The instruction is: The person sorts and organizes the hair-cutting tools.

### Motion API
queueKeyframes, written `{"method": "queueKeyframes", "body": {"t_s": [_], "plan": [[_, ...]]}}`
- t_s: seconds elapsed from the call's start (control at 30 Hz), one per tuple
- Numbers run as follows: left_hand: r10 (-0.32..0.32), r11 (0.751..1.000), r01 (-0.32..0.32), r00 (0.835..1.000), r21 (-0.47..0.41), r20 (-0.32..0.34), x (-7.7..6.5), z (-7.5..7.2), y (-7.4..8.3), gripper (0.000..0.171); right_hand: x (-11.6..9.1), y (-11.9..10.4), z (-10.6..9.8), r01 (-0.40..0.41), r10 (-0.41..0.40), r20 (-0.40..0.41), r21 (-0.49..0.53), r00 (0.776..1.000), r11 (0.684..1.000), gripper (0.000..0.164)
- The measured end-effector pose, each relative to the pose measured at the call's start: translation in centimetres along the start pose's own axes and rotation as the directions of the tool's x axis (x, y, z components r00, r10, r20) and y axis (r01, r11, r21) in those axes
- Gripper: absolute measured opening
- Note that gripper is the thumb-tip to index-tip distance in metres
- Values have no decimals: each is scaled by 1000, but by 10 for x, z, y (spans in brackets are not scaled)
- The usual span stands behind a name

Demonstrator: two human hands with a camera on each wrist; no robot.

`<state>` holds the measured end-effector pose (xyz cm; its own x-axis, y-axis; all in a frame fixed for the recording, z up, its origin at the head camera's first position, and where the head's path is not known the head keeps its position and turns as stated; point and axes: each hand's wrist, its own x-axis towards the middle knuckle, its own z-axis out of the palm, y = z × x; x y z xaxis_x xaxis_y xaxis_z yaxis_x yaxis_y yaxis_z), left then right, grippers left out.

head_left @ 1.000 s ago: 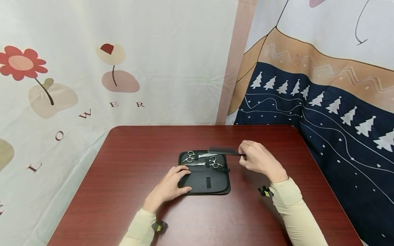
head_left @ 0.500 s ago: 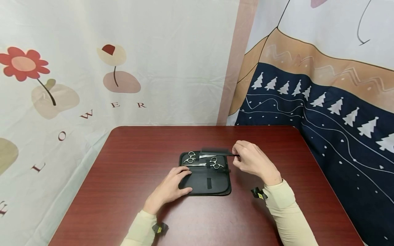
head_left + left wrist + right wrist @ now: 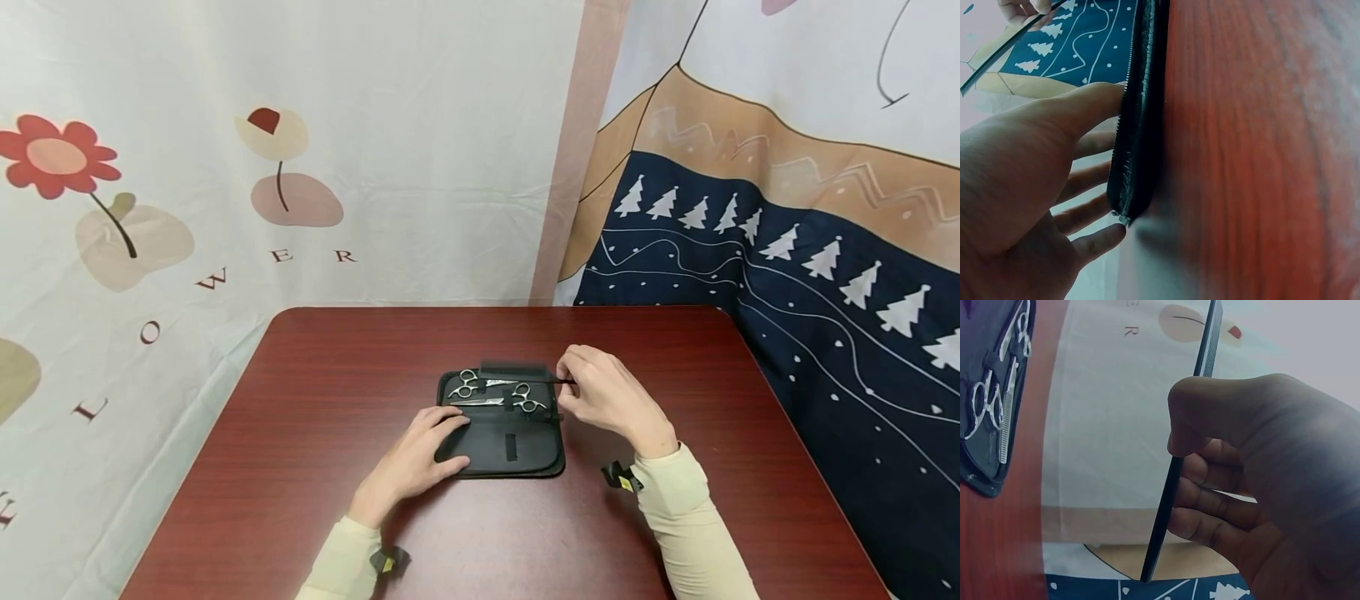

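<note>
My right hand [image 3: 611, 398] pinches a black comb [image 3: 513, 372] by one end, above the far edge of a zip case [image 3: 480, 446]. In the right wrist view the comb [image 3: 1163, 519] lies between thumb and curled fingers, apart from the case. The black case lies unfolded on the table. Two silver pairs of scissors are held in it: one [image 3: 466, 385] with its handles at the left, the other [image 3: 527, 399] with handles at the right. My left hand [image 3: 411, 458] rests on the case's left edge, fingers spread; the left wrist view shows them touching the zipper [image 3: 1124, 125].
The case lies on a reddish-brown wooden table [image 3: 315, 392]. Behind it hangs a pale cloth printed with flowers and letters [image 3: 420, 167]. A dark blue cloth with white trees [image 3: 675, 250] hangs at the right. Bare tabletop surrounds the case.
My right hand has moved left with the comb, bringing it further over the case's far side. The left hand and the case have stayed in place.
</note>
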<state>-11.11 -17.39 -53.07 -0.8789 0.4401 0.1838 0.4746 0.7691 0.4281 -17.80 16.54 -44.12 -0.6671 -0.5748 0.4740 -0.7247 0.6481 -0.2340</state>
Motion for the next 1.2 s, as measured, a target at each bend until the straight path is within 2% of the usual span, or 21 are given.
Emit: {"method": "queueKeyframes", "body": {"t_s": [0.23, 0.4, 0.53, 0.67, 0.73, 0.8, 0.97, 1.2], "plan": [[47, 998, -51, 995, -40, -84, 2, -6, 3, 64, -2, 0, 0, 15, -15, -19, 3, 1000, 1000, 19], [47, 991, -66, 988, -120, -149, 11, -11, 8, 73, -2, -1, -2, 23, -23, -29, 5, 999, 1000, 18], [36, 971, -86, 975, -222, -221, 21, -16, 12, 81, -2, -2, -3, 28, -28, -45, 3, 999, 1000, 18], [-12, 942, -82, 961, -325, -278, 31, -18, 17, 89, -3, -3, -3, 23, -22, -61, 11, 998, 1000, 19], [-37, 916, -86, 955, -392, -296, 36, -19, 21, 92, -4, -4, -5, 16, -15, -63, 22, 998, 1000, 20], [-55, 875, -103, 949, -473, -309, 41, -20, 25, 95, -4, -5, -6, 11, -9, -68, 30, 998, 999, 20], [-60, 733, -181, 943, -656, -328, 52, -20, 35, 100, -4, -7, -8, 17, -12, -102, 47, 995, 999, 23], [-14, 587, -283, 934, -759, -358, 66, -16, 49, 106, -4, -9, -11, -6, 14, -126, 65, 992, 998, 20]]}}
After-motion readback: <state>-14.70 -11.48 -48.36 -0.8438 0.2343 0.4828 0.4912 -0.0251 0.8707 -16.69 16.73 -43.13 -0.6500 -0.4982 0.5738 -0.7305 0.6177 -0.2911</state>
